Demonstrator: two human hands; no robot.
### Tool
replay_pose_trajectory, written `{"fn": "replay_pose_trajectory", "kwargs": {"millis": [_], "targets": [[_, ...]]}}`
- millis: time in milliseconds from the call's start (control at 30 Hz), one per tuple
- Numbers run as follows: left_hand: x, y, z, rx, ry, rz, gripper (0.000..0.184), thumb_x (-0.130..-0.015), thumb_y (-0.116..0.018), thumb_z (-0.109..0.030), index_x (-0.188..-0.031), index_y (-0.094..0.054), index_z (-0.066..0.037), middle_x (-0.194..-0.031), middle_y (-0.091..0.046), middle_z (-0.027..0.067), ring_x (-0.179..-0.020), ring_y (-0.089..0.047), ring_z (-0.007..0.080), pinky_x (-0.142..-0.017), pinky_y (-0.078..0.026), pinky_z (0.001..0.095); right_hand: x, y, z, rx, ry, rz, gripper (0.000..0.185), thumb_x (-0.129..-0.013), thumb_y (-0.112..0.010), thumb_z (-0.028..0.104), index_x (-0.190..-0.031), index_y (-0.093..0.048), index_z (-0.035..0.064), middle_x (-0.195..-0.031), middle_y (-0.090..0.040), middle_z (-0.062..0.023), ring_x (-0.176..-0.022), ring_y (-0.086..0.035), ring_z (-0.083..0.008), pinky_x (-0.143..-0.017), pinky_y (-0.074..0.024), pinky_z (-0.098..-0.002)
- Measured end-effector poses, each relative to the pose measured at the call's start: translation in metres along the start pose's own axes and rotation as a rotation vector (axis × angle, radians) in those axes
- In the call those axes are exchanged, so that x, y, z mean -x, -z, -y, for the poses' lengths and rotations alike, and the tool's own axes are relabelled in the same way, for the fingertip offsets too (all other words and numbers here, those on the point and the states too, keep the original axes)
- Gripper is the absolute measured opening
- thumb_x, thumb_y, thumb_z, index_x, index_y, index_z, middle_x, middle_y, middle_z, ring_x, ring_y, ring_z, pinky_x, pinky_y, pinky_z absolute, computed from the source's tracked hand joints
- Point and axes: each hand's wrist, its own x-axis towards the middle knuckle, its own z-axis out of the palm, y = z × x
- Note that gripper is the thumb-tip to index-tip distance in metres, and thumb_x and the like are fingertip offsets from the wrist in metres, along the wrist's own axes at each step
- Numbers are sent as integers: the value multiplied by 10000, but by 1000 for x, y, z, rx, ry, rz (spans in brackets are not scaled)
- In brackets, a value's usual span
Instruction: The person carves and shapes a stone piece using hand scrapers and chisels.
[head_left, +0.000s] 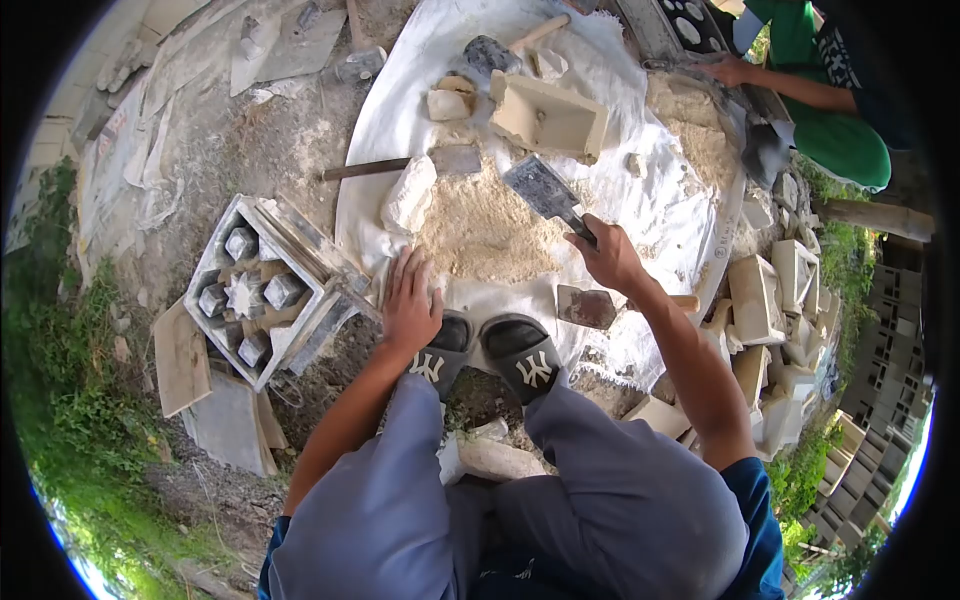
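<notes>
**Q: Where was the flat trowel, and how was it secured?**
A: The flat trowel (541,187) was positioned over the upper right edge of the pale powder (487,230). The fingers of the right hand (612,257) were wrapped around its dark handle, presumably for control of blade angle. Contact with the powder could not be confirmed.

**Q: State of the left hand?**
A: The left hand (411,300) was palm down at the near left edge of the white sheet (400,100), its fingers extended, gripping nothing visible. It possibly steadied the sheet; pressure could not be determined.

**Q: Why the sheet?**
A: It appeared to isolate the powder from the soil. A second trowel (587,307) lay below the right hand, probably parked within reach.

**Q: Materials and shapes?**
A: The powder was granular; the held blade was rectangular, grey and residue-marked. Beyond the powder sat a hollow box (512,112), thick-walled and cream. To the left, an angular frame (213,248) enclosed a raised star (245,295) and faceted blocks (284,291). Well to the right, pale hollow blocks (755,300) were piled. At upper right, another person's hand (730,69) was extended beside a dark panel (690,30) with rounded white shapes.
</notes>
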Motion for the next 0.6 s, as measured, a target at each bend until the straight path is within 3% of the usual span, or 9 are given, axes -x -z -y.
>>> {"fn": "replay_pose_trajectory", "kwargs": {"millis": [33, 100, 133, 233, 400, 600], "targets": [[0, 0, -1, 18, 8, 7, 531, -961, -607, -179, -1449, -493, -2, -1583, -446, 200, -1548, -322, 405, -1286, -238, 547, -2, -2, 1, -5, 3, -2, 267, -1017, -688, 258, -1055, -607, 6, -840, -690, -261, -763, -662, -490, -653, -507, -531], [4, 3, 0, 35, 23, 31, 530, -961, -607, -178, -1447, -492, 1, -1586, -443, 199, -1551, -317, 403, -1287, -238, 548, 0, -3, 6, 71, 177, -330, 203, -1019, -671, 217, -1090, -630, 31, -912, -720, -216, -774, -680, -474, -664, -535, -526], [6, 3, 0, 34, 20, 36, 531, -961, -607, -177, -1447, -491, 3, -1590, -440, 199, -1552, -317, 402, -1287, -238, 549, -3, -1, 10, 98, 184, -365, 161, -1024, -650, 186, -1114, -646, 53, -962, -735, -179, -789, -692, -465, -677, -555, -522], [3, 2, 0, 21, 8, 29, 534, -961, -606, -176, -1449, -489, 6, -1594, -437, 199, -1552, -316, 401, -1287, -237, 551, -11, 15, 26, 36, 205, -346, 155, -1032, -642, 182, -1114, -643, 50, -944, -727, -188, -785, -690, -462, -669, -548, -509], [1, 0, 2, 7, 0, 8, 533, -962, -603, -177, -1449, -489, 7, -1591, -440, 203, -1545, -327, 404, -1286, -239, 552, 12, -3, 53, -112, -31, -94, 260, -1098, -534, 234, -1019, -530, -14, -771, -638, -307, -749, -619, -536, -658, -473, -564], [3, 2, 0, 16, -11, 0, 520, -956, -606, -162, -1436, -503, 6, -1583, -452, 205, -1533, -348, 408, -1282, -246, 559, 30, -65, 34, -126, -115, -201, 216, -1102, -480, 201, -1080, -493, -14, -859, -648, -355, -805, -623, -574, -702, -484, -618]]}}
